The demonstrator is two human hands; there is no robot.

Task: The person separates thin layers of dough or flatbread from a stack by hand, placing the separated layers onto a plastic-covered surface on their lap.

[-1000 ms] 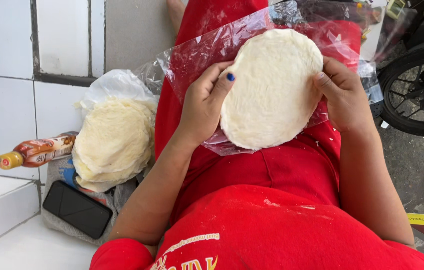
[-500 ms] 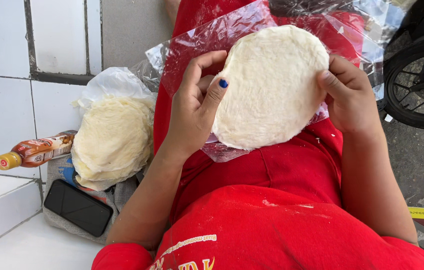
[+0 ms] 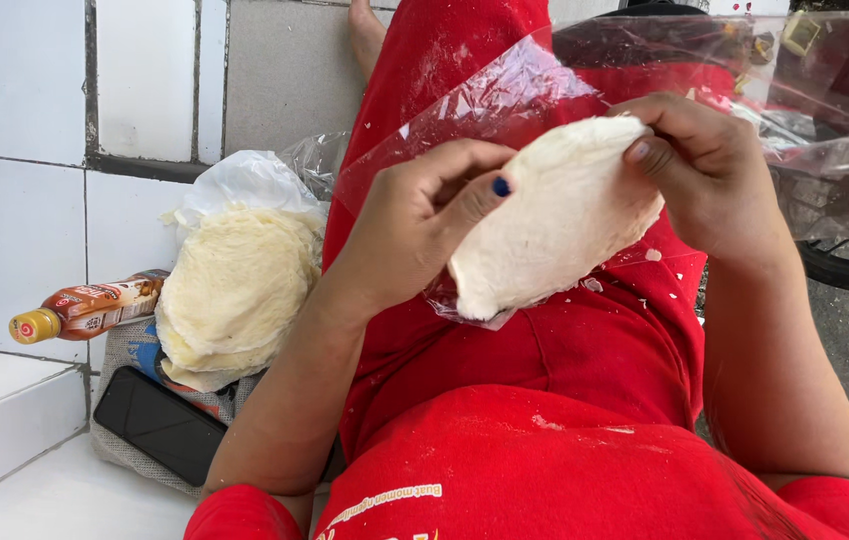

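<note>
I see the dough (image 3: 555,220) off-white, faintly speckled. Plastic sheet (image 3: 805,110) clear, with white flour flecks. Left thumbnail (image 3: 501,186) painted dark blue. Clothes (image 3: 565,440) red, dusted white, with pale lettering on the hem. Dough stack (image 3: 235,290) pale cream, its bag (image 3: 245,180) white-clear. Bottle (image 3: 85,308): brown liquid, yellow cap, orange-red label. Phone (image 3: 160,425) black. Cloth (image 3: 125,345) grey, with a blue and red print. Wall tiles (image 3: 15,230) white, grout grey.

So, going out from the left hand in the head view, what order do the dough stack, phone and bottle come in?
From the left hand:
1. Dough stack, just to its left.
2. Phone, lower left, on the cloth.
3. Bottle, far left by the tiled wall.
</note>
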